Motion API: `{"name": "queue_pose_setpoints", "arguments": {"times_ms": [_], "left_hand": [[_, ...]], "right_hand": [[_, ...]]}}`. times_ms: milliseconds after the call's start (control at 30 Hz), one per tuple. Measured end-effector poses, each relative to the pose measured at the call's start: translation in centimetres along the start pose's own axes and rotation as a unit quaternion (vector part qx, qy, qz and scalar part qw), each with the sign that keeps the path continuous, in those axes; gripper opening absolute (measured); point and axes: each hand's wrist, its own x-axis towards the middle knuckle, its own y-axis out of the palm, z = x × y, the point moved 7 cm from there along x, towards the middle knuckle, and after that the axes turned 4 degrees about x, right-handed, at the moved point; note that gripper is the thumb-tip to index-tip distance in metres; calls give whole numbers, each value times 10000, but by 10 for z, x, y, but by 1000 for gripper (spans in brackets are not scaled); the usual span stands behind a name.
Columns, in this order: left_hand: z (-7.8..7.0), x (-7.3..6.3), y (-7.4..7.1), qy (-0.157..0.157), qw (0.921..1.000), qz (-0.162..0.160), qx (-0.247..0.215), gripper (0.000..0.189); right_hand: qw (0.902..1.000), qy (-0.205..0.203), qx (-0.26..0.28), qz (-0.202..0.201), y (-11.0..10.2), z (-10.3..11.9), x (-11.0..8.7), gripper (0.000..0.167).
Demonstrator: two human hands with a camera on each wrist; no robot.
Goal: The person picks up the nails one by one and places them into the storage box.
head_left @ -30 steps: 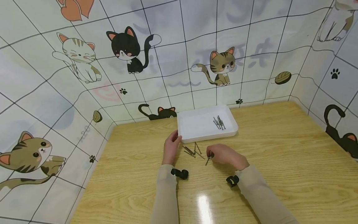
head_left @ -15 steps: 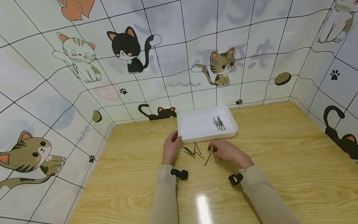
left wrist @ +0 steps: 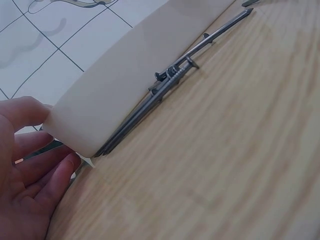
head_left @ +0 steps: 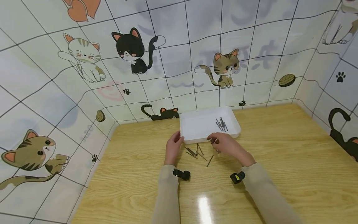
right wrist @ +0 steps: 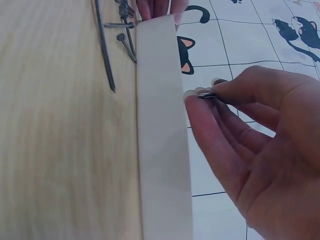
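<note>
My left hand (head_left: pixel 172 149) holds the front left corner of a shallow white tray (head_left: pixel 195 126), its thumb and fingers either side of the corner in the left wrist view. My right hand (head_left: pixel 227 146) is raised at the tray's front wall and pinches a metal nail (right wrist: pixel 207 95) between thumb and fingertips, most of it hidden by the fingers. Inside the tray, at its right side, lies a bunch of nails (head_left: pixel 221 124). Several loose nails (head_left: pixel 191 152) are on the table just before the tray, and one separate nail (head_left: pixel 210 161) lies nearer to me.
The tray stands on a wood-grain table (head_left: pixel 134 174), its back side near a wall (head_left: pixel 179 62) covered in cat drawings and grid lines. Side walls rise left and right. Black cameras are strapped to both wrists.
My right hand has lifted away from the lone nail on the table and moved forward to the tray's front wall. My left hand keeps its place at the corner.
</note>
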Motion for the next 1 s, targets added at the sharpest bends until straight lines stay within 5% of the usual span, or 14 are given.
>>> {"name": "queue_pose_setpoints", "arguments": {"times_ms": [500, 733, 1000], "left_hand": [[3, 0, -5, -80, 9999, -56, 56, 44], [4, 3, -4, -56, 10000, -51, 18, 43], [3, 3, 0, -19, 10000, -11, -56, 42]], "right_hand": [[9951, -278, -403, -858, -49, -7, 35, 32], [9924, -23, -402, -1162, -60, -25, 59, 33], [9943, 454, 21, -959, -61, -40, 82, 37]]}}
